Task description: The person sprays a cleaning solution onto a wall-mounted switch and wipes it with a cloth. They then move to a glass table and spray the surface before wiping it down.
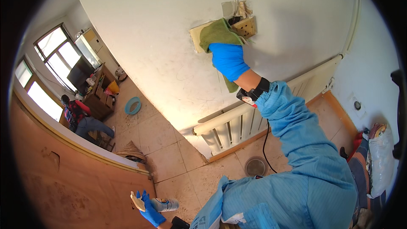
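Note:
My right hand [229, 59], in a blue glove, presses a green cloth [219, 33] against a cream wall plate [196, 38]. The cloth covers part of the plate, and its lower end hangs below my wrist. Beside it, a loose cream socket box [246, 27] tilts out of a dark hole in the wall. Low at the left, my blue-gloved left hand [150, 212] is closed around a white and blue can [166, 205], partly hidden by the fingers. A beige piece [137, 201] shows at those fingertips; I cannot make out what it is.
A white radiator [237, 123] runs along the wall below the cloth. A brown door [76, 178] stands at the left. A round drain or dish [256, 167] and a blue basin [132, 106] are on the tiled floor. Another person [85, 121] bends in the far room. Bags [380, 161] lie right.

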Tool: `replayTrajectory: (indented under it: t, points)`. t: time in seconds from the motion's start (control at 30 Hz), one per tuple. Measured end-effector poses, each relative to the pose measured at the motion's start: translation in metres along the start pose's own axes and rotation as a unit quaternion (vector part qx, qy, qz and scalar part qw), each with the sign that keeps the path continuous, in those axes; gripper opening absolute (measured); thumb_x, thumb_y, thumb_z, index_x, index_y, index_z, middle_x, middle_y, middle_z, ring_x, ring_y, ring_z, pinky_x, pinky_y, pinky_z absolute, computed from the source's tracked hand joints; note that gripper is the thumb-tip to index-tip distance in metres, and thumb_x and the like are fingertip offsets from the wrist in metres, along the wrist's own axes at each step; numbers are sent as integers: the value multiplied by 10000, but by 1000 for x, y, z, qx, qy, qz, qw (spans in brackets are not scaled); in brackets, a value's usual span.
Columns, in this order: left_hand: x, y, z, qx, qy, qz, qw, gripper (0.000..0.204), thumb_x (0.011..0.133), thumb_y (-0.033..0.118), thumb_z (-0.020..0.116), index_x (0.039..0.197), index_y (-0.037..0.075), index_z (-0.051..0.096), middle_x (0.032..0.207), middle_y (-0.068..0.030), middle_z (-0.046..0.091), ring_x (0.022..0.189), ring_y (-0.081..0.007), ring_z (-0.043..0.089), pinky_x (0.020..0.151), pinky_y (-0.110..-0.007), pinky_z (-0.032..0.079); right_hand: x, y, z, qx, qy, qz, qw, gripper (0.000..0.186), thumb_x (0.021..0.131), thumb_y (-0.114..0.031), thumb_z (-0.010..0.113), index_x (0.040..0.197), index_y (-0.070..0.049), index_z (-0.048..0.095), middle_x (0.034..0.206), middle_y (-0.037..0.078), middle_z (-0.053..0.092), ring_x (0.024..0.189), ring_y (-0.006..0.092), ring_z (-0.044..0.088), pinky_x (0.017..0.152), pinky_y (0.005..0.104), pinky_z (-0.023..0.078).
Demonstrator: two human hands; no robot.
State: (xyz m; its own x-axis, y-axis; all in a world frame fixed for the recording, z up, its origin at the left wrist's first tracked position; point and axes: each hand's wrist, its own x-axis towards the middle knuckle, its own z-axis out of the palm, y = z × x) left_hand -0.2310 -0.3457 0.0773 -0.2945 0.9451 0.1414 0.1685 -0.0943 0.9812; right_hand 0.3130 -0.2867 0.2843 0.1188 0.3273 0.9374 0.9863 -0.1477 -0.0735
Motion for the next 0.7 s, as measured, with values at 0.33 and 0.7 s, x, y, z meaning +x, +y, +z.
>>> replayTrajectory:
  t: [0.33, 0.7]
  points:
    - [1, 14, 11, -26, -17, 5, 1000, 614, 909, 62, 596, 1467, -27, 358, 1403, -180, 516, 1162, -284, 613, 952, -354, 502, 1, 12, -17, -2, -83, -17, 996, 98, 780, -86, 608, 834, -78, 689, 866, 175, 662, 799, 384, 641, 676, 463, 511]
    - [10, -12, 4, -27, -14, -6, 1000, 608, 911, 28, 579, 1471, -20, 349, 1407, -179, 512, 1169, -294, 613, 952, -362, 508, -2, -6, 1, 77, -23, -44, 996, 165, 808, -81, 599, 951, -87, 682, 958, 186, 660, 852, 392, 636, 718, 453, 526]
